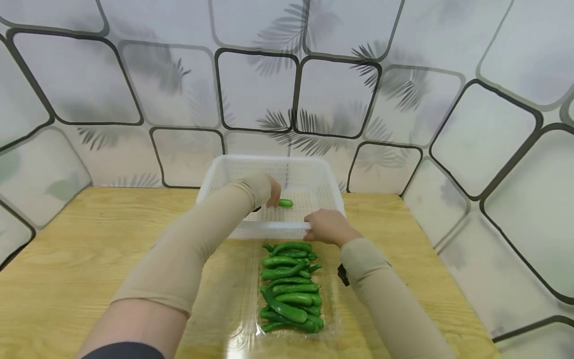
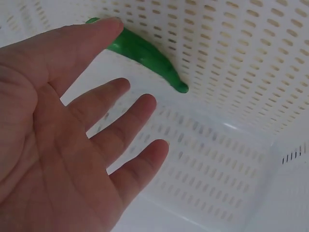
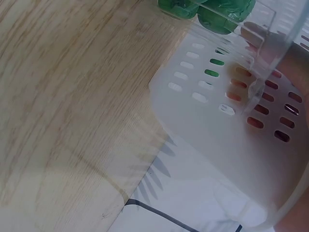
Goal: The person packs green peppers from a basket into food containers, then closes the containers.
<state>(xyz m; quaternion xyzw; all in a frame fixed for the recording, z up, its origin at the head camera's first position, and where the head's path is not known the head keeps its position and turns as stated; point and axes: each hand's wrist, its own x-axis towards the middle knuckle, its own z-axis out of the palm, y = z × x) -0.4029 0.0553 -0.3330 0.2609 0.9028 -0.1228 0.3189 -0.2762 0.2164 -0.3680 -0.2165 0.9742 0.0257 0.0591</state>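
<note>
A single green chili pepper (image 1: 285, 203) is inside the white perforated basket (image 1: 273, 227). My left hand (image 1: 272, 192) reaches down into the basket and pinches the pepper near one end. In the left wrist view the thumb (image 2: 108, 31) overlaps the pepper (image 2: 149, 55); the index finger is hidden and the other fingers are spread loosely. At the basket's front right, my right hand (image 1: 329, 227) grips the rim, its fingers partly hidden by the wall (image 3: 203, 111). Several green chili peppers (image 1: 291, 286) lie stacked in a clear plastic tray (image 1: 329, 304) before the basket.
A wooden table (image 1: 125, 234) carries the basket and the tray. Behind it rises a wall (image 1: 255, 94) with a stone-outline and leaf pattern, close to the basket's back. The wall (image 1: 506, 199) also runs along the table's right side.
</note>
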